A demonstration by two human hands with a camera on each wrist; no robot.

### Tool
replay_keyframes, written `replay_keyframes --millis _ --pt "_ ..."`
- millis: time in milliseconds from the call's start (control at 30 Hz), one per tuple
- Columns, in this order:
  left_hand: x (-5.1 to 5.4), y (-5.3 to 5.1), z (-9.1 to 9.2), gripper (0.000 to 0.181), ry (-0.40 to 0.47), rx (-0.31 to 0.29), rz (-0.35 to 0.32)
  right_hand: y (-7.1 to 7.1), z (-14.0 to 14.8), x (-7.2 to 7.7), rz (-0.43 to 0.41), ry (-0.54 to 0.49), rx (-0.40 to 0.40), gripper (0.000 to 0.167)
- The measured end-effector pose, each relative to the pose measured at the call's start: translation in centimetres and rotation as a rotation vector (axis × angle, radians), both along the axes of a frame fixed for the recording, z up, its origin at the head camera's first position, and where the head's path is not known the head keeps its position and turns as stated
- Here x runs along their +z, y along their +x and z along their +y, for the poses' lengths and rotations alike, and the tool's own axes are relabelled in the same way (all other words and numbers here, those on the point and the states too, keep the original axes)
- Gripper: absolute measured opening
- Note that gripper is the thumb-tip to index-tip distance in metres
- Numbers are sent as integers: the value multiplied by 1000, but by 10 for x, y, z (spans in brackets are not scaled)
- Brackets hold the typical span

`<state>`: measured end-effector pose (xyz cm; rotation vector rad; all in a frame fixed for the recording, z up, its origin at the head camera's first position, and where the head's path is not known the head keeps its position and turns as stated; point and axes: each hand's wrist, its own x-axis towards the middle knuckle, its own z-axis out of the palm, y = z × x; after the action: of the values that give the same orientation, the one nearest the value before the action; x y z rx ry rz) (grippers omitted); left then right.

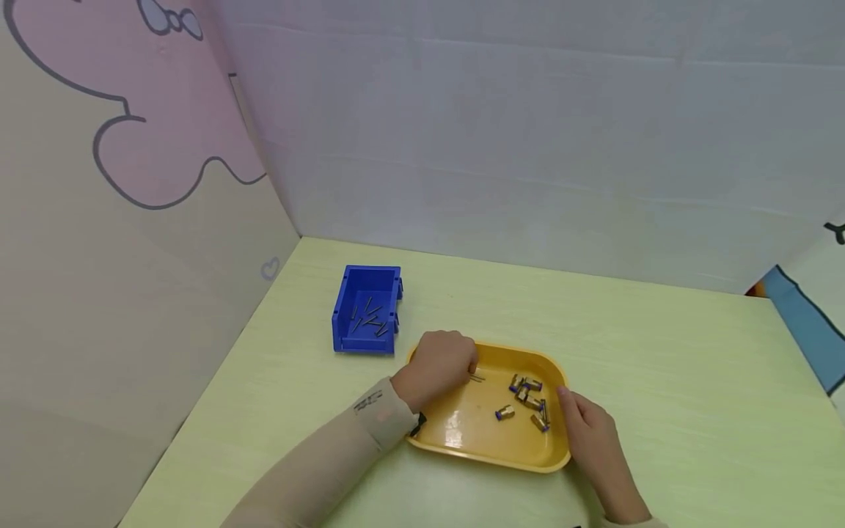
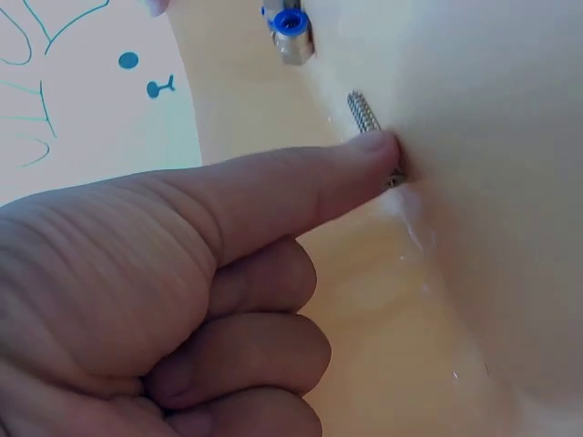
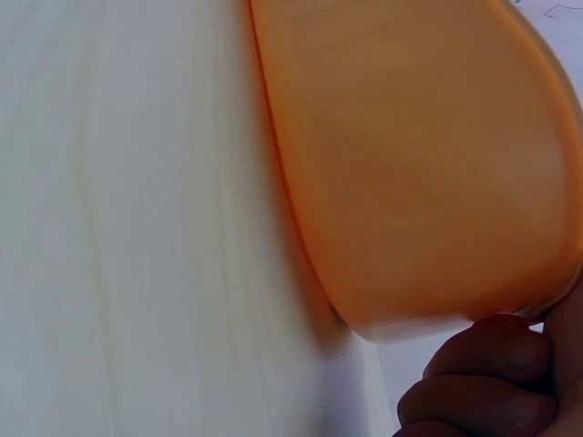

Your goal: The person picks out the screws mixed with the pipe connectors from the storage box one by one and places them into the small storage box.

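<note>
A yellow tray sits in front of the person. Inside its far left part, the left hand has its thumb on a small metal screw. Its index finger is hidden; the other fingers are curled. That hand appears to pinch the screw beside the tray wall. On the tray's right side, several brass push-in fittings with blue collars lie loosely together, and a screw lies among them. The right hand grips the tray's right end, thumb at the rim, fingers curled outside it.
Behind the tray to the left stands a blue bin with several screws in it. Pale walls with cartoon drawings border the light green tabletop at the left, back and right.
</note>
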<state>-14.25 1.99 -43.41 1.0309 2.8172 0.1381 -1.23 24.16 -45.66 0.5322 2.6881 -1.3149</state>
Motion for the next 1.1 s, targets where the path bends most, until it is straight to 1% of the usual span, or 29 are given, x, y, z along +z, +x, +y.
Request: replay_keyframes --millis 133,233,667,767,1000,1100 --pt "-1 2 2 45 -11 0 49 0 -1 1 1 7 -4 64" --pt "-3 2 3 45 -11 -3 60 0 -2 2 -1 8 -6 63" --pt "-2 2 5 46 -13 -18 27 0 -2 3 -6 -7 -15 62" --pt "0 2 5 45 0 -21 20 0 -2 3 -6 -12 -17 62" --pt "4 3 6 43 7 -15 37 1 -2 3 3 -23 -21 62" --pt "7 3 6 43 21 -8 27 1 -2 2 5 -28 -22 62"
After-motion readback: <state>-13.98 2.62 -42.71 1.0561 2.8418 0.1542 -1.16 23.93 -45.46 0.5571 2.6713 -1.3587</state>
